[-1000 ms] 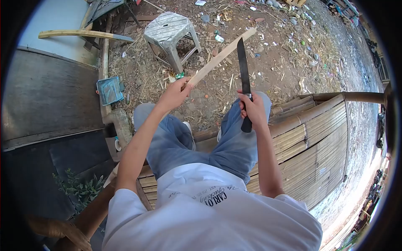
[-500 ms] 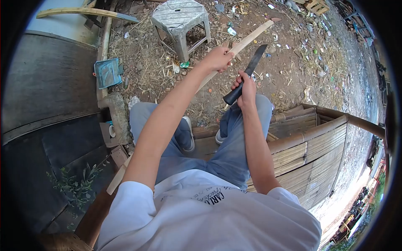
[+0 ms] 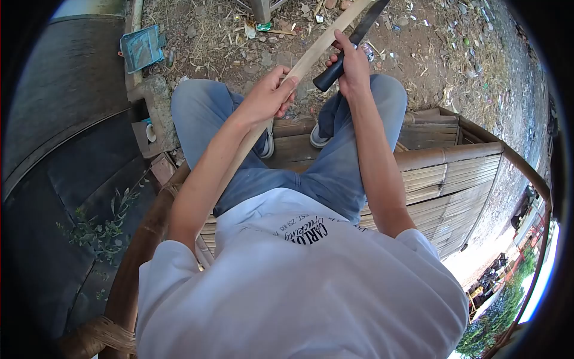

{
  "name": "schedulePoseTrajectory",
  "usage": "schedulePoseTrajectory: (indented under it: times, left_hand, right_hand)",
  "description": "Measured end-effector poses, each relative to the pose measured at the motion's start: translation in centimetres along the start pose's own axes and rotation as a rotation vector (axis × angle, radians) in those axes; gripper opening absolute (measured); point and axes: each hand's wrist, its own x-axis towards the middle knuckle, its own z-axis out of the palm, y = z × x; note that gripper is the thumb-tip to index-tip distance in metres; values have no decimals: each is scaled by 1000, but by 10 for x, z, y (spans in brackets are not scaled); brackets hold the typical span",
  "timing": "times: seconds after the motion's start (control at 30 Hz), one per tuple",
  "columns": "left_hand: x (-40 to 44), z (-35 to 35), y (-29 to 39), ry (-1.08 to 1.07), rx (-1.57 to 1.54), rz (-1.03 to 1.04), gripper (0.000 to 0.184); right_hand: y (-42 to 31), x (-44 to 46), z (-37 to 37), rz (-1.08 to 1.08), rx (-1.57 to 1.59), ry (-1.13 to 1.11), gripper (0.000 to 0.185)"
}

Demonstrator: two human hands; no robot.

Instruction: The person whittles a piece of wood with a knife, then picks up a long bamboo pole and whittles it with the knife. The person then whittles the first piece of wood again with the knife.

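A long, pale strip of wood or bamboo (image 3: 317, 52) runs slantwise from beside my left forearm up to the top edge of the view. My left hand (image 3: 268, 97) is closed around it, above the gap between my knees. In my right hand (image 3: 353, 67) is a large knife (image 3: 329, 74), gripped by its black handle. Its dark blade points up and away, alongside the strip, and the tip is close to the top edge. My right thumb lies very near the strip; whether it touches I cannot tell.
I sit on a bamboo bench (image 3: 448, 173) with slatted sides. Stool legs (image 3: 261, 11) show at the top, above ground littered with shavings and scraps. A blue plastic basket (image 3: 141, 49) lies at the left by a concrete block (image 3: 156, 105). A leafy plant (image 3: 110, 224) is lower left.
My left hand has come back toward my body along the strip. The view has tilted, so the stool is mostly cut off. The knife stays in my right hand, now nearer the strip.
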Motion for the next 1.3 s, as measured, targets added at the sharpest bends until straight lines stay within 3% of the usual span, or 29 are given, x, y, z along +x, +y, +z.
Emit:
schedulePoseTrajectory:
  times: [0.17,0.33,0.43,0.57,0.67,0.77,0.83,0.93,1.0,1.03,1.1,1.2,1.3]
  left_hand:
    - [-32,-12,-14,116,-119,-52,21]
    - [-4,-54,12,50,160,-155,51]
    - [36,-63,21,99,-38,-52,55]
    - [75,-49,16,138,-227,23,53]
    - [75,-43,17,89,-375,31,37]
    - [74,-43,17,54,-360,20,37]
    - [62,-42,24,54,-326,17,38]
    - [45,-41,33,65,-241,-3,42]
    - [43,-52,26,20,-250,9,41]
    - [42,-54,24,-21,-271,11,40]
    - [40,-50,23,9,-290,19,40]
    - [30,-46,27,54,-248,-47,40]
    - [7,-46,27,39,-220,-39,39]
  right_hand:
    - [20,-15,30,19,-159,-69,29]
    - [28,-15,39,53,-163,-162,28]
    - [30,-24,44,80,-170,-232,28]
    - [34,-47,50,147,-192,-276,27]
    - [40,-53,45,192,-190,-287,22]
    - [22,-44,34,298,-235,-291,20]
    - [0,-38,24,317,-432,-307,20]
    - [-27,-18,13,218,-637,-276,26]
    - [-44,-9,16,-65,-1215,-218,35]
    - [-46,-4,18,-73,-1206,-204,35]
    - [-48,6,23,-286,-1377,-264,37]
    - [-34,22,25,-423,-1318,-356,31]
    - [-22,19,24,-446,-1255,-390,26]
